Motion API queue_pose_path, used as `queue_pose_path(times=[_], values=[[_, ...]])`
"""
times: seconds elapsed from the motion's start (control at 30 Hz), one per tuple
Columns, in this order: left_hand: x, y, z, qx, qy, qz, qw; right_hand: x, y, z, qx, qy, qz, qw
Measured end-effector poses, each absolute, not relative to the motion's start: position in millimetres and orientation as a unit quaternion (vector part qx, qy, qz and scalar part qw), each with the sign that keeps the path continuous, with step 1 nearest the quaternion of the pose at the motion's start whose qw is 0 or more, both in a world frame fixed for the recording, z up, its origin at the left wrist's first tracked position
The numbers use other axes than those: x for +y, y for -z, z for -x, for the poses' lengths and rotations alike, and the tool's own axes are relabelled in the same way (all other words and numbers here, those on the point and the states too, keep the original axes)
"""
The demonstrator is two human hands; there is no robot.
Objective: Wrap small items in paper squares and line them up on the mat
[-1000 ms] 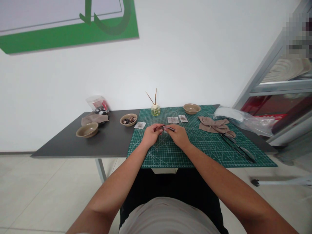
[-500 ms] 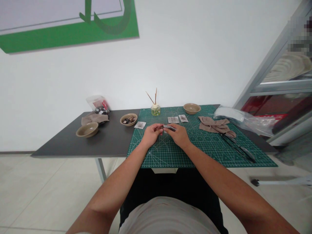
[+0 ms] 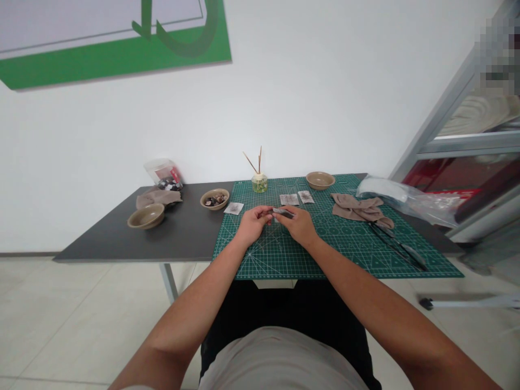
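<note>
Both my hands meet over the green cutting mat (image 3: 333, 254) near its back middle. My left hand (image 3: 252, 225) is closed in a pinch on a small dark thing I cannot make out. My right hand (image 3: 298, 225) is closed on a thin grey tool (image 3: 282, 212) whose tip points left toward the left fingers. Small white sachets (image 3: 289, 200) lie on the mat just behind my hands, and another sachet (image 3: 233, 208) lies at the mat's left edge.
A bowl of dark pieces (image 3: 214, 199), an empty tan bowl (image 3: 145, 216), a folded cloth (image 3: 157, 197) and a plastic bag (image 3: 164, 173) sit on the dark table at left. Reed diffuser (image 3: 259, 181), another bowl (image 3: 320, 180), beige cloth (image 3: 357, 208), scissors (image 3: 396, 245), clear bag (image 3: 406, 199) at right.
</note>
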State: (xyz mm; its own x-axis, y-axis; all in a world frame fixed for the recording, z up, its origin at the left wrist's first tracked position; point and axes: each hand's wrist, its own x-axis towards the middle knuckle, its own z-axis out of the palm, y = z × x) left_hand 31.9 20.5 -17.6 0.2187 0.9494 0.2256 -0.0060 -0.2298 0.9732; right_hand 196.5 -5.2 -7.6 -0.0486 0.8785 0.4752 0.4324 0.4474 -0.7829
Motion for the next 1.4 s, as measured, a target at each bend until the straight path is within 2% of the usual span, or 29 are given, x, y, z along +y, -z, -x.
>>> queue_pose_path(times=[0.93, 1.4], values=[[20, 20, -32, 0.389, -0.511, -0.613, 0.460, -1, 7, -198, -0.658, -0.223, 0.513, 0.503], [18, 14, -31, 0.417, -0.506, -0.606, 0.451, 1, 14, -198, -0.700, -0.214, 0.496, 0.468]])
